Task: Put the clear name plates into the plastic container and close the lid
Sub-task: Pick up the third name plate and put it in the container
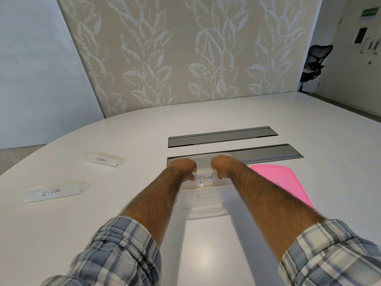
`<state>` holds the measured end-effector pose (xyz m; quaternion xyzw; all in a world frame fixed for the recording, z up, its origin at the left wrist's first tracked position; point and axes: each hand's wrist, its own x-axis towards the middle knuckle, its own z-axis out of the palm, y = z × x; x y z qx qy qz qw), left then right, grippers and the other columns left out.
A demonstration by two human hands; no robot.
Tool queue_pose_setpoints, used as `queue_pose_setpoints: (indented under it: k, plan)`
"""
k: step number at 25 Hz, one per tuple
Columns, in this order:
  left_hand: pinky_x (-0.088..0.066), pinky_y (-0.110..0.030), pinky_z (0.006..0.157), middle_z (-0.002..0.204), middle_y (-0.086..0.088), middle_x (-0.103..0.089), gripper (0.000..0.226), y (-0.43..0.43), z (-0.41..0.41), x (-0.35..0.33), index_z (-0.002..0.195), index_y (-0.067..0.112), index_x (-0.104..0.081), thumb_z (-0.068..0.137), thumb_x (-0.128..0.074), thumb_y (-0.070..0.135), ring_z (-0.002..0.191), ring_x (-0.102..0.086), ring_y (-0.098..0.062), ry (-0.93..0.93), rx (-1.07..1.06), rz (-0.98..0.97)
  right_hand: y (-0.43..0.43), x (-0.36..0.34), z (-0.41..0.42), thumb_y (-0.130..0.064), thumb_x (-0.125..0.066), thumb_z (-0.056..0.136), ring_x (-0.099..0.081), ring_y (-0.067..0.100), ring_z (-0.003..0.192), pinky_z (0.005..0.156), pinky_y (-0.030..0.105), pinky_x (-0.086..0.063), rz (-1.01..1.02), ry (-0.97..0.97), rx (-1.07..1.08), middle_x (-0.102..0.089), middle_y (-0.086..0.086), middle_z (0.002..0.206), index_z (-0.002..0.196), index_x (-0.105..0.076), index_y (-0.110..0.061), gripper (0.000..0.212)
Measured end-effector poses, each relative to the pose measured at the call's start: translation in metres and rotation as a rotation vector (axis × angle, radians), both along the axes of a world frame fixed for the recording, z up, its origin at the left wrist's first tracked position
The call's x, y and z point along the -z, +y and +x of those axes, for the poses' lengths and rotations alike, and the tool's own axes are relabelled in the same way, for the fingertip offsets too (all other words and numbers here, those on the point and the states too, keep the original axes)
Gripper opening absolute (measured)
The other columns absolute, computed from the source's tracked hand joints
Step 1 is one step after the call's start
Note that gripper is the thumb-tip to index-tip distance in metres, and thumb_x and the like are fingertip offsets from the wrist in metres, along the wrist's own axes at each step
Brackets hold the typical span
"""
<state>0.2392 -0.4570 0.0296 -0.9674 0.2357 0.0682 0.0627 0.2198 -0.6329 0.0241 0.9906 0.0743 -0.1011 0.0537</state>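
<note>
Your left hand (183,168) and right hand (222,167) each grip one end of the BEAR plate (205,179), so lower it level into the clear container (206,211).

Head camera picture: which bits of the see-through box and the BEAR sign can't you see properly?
Head view:
- Both ends of the clear BEAR name plate: covered by the left hand and right hand gripping it.
- Whether it touches the clear plastic container floor: see-through walls blur that.
- Faint writing below it: too pale to read.
- Pink plastic lid: near edge behind the right forearm.
</note>
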Motion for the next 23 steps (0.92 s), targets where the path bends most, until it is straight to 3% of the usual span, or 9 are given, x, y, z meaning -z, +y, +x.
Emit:
queue_pose_setpoints:
  k: [5,8,12,15,20,23]
  plan:
    - [-0.049,-0.038,0.095,0.129,-0.005,-0.065,0.046,0.001,-0.004,0.001,0.132,0.019,-0.063,0.088,-0.073,0.028,0.118,-0.061,-0.026,0.003,0.024,-0.040,0.003,-0.003,-0.005,-0.008,-0.070,0.084,-0.063,0.026,0.105,0.091,0.038,-0.055,0.021,-0.042,0.006,-0.066,0.010,0.117,0.121,-0.064,-0.007,0.037]
    - [-0.050,-0.037,0.094,0.127,0.000,-0.067,0.037,0.008,-0.006,-0.007,0.127,0.024,-0.065,0.091,-0.069,0.031,0.116,-0.062,-0.021,-0.021,0.038,-0.131,0.004,-0.013,-0.010,-0.023,-0.068,0.088,-0.063,0.023,0.103,0.090,0.038,-0.055,0.064,-0.096,0.013,-0.067,0.006,0.116,0.118,-0.065,-0.010,0.034]
    - [-0.054,-0.037,0.090,0.119,0.001,-0.071,0.028,0.035,-0.013,-0.024,0.114,0.026,-0.070,0.097,-0.055,0.041,0.105,-0.066,-0.022,-0.188,0.058,-0.236,0.014,-0.029,-0.016,-0.048,-0.057,0.092,-0.061,0.021,0.101,0.086,0.036,-0.052,0.133,-0.206,0.008,-0.066,0.003,0.115,0.116,-0.064,-0.014,0.042]
    - [-0.052,-0.037,0.093,0.124,0.002,-0.069,0.034,0.074,-0.020,-0.035,0.122,0.025,-0.067,0.100,-0.048,0.043,0.112,-0.064,-0.022,-0.309,0.034,-0.273,0.032,-0.041,-0.019,-0.055,-0.053,0.092,-0.060,0.023,0.109,0.091,0.038,-0.051,0.177,-0.285,-0.016,-0.064,0.003,0.123,0.123,-0.061,-0.015,0.051]
    - [-0.041,-0.035,0.106,0.142,0.004,-0.058,0.043,0.158,-0.032,-0.049,0.137,0.024,-0.057,0.101,-0.046,0.043,0.131,-0.052,-0.020,-0.341,-0.066,-0.272,0.087,-0.056,-0.021,-0.051,-0.053,0.093,-0.053,0.028,0.123,0.101,0.041,-0.046,0.233,-0.391,-0.115,-0.054,0.009,0.138,0.134,-0.053,-0.010,0.058]
    - [-0.036,-0.033,0.110,0.146,0.003,-0.054,0.047,0.213,-0.044,-0.054,0.142,0.022,-0.054,0.100,-0.048,0.043,0.135,-0.048,-0.019,-0.337,-0.131,-0.269,0.131,-0.062,-0.022,-0.051,-0.053,0.094,-0.036,0.027,0.141,0.114,0.041,-0.031,0.238,-0.400,-0.186,-0.038,0.012,0.154,0.145,-0.042,-0.008,0.068]
